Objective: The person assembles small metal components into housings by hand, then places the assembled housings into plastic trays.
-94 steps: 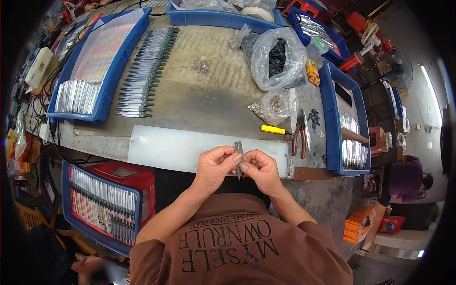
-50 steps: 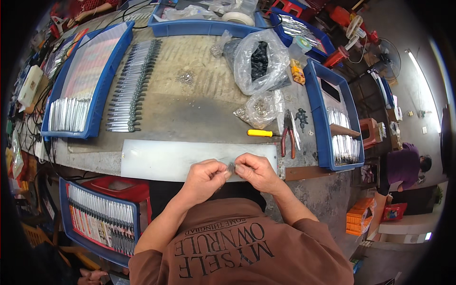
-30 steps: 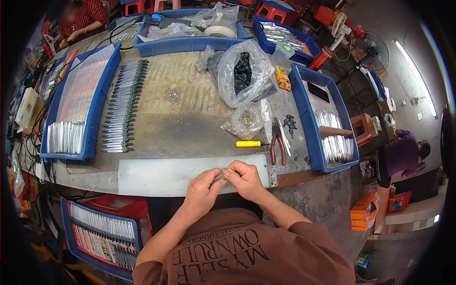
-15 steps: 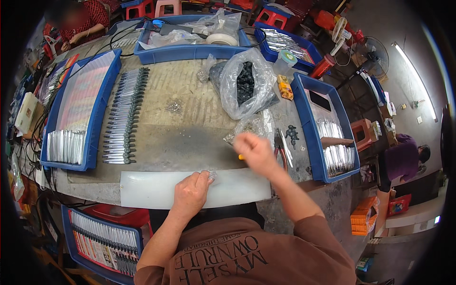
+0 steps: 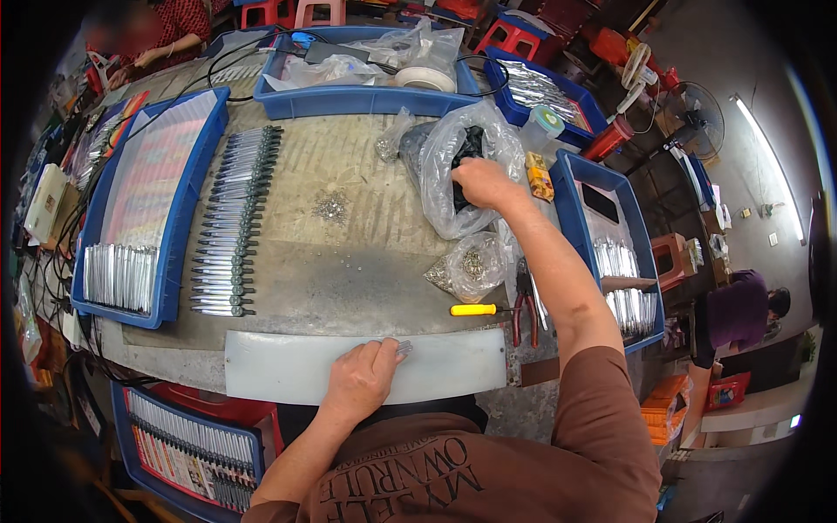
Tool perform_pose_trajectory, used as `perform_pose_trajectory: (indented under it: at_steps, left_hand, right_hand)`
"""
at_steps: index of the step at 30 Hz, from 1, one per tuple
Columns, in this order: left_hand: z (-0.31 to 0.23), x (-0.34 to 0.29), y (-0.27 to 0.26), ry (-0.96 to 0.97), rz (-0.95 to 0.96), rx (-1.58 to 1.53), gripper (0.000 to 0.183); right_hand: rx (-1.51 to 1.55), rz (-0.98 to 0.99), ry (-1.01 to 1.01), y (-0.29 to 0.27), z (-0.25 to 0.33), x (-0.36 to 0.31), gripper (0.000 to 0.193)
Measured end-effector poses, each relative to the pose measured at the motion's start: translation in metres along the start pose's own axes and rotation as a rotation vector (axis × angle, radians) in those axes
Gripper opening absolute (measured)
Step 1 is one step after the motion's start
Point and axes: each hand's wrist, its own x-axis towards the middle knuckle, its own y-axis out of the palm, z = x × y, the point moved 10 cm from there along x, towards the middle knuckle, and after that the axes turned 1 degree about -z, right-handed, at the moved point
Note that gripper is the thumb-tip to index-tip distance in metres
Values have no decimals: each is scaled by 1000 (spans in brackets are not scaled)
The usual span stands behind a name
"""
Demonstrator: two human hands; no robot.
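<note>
Near the table's front edge, my left hand [image 5: 362,376] is closed around a small clear, silvery piece [image 5: 404,347]. It rests on a whitish flat board [image 5: 283,362]. My right hand [image 5: 486,183] reaches into the mouth of a clear plastic bag [image 5: 445,213] of small black parts [image 5: 472,144]; its fingertips are hidden among them. Nearer me stands a small bag [image 5: 471,267] of tiny metal pieces. A yellow-handled screwdriver [image 5: 473,309] lies beside red-handled pliers [image 5: 526,315]. On the left, a column of silver pen-like sticks with dark ends [image 5: 228,218] lies in a row.
A blue tray [image 5: 163,288] of silver sticks is at left, another blue tray [image 5: 277,105] at the back. A third blue tray [image 5: 571,205] at right holds a phone [image 5: 599,205]. Loose tiny metal bits [image 5: 330,207] lie mid-table. A co-worker's arm [image 5: 170,50] is at far left.
My right hand has moved away from me, from above the yellow screwdriver into the bag of black parts. My left hand stays closed on the small piece at the board. The view has shifted slightly.
</note>
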Motion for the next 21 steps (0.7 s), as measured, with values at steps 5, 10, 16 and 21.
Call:
perform_pose_trajectory:
  at_steps: [5, 10, 16, 21]
  left_hand:
    - [1, 1, 1, 5, -2, -9, 16]
    - [1, 1, -1, 18, -26, -14, 16]
    - [0, 0, -1, 20, -41, -39, 16]
    - [-1, -2, -5, 21, -68, -55, 16]
  right_hand:
    - [53, -34, -54, 12, -10, 7, 16]
    - [142, -156, -64, 5, -11, 4, 13]
    - [525, -409, 173, -23, -32, -16, 14]
    - [1321, -401, 349, -21, -34, -40, 12]
